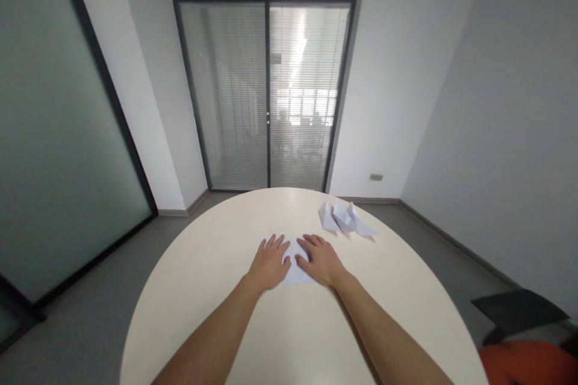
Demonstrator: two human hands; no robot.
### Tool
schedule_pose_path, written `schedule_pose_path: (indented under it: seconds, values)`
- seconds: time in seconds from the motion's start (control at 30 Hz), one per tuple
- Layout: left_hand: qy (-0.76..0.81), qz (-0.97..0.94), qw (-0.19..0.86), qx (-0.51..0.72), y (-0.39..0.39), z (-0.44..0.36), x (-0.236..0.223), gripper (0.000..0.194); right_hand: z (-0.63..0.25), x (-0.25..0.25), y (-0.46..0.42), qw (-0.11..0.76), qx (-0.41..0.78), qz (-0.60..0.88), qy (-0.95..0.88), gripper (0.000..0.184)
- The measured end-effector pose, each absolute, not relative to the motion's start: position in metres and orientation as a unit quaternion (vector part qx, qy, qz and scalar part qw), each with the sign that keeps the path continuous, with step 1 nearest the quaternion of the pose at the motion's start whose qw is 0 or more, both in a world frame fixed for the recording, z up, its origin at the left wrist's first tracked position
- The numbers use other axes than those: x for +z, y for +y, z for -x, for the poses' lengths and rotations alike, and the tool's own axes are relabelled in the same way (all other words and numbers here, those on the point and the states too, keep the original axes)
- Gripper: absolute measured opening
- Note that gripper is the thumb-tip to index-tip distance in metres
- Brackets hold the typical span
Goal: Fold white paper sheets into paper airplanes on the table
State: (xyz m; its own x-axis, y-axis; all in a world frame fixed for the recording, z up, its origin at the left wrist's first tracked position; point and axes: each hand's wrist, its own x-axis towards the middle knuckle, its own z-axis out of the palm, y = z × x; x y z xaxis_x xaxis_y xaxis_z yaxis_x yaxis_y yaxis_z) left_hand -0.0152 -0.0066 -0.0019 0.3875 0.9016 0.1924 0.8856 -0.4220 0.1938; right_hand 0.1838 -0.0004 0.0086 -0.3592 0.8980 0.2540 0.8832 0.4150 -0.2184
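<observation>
A sheet of white paper (295, 275) lies flat on the round cream table (298, 337). On its left part rests my left hand (271, 261), open, palm down with the fingers spread. My right hand (320, 258) lies open in the same way on the right part. Between the two thumbs a strip of bare paper shows; both hands cover the sheet's side edges. Beyond my right hand, several folded white paper shapes (344, 218) with pointed tips stand close together near the table's far right edge.
An orange chair seat (528, 364) with a black part (519, 310) is at the lower right, beside the table. Past the far edge is a dark-framed glass door (268, 96) with blinds. A frosted glass panel (58, 132) is on the left.
</observation>
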Motion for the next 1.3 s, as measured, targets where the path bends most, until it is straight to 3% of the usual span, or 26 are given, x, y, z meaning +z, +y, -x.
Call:
schedule_pose_path:
  seconds: [0.83,1.3]
  values:
    - [0.543,-0.828,0.039,0.133,-0.008,0.014,0.0,0.052,-0.185,0.009,0.001,0.156,0.034,0.54,-0.826,0.056]
    - [0.544,-0.827,0.036,0.139,-0.008,0.014,0.0,0.052,-0.175,0.026,-0.016,0.154,-0.017,0.554,-0.818,0.041]
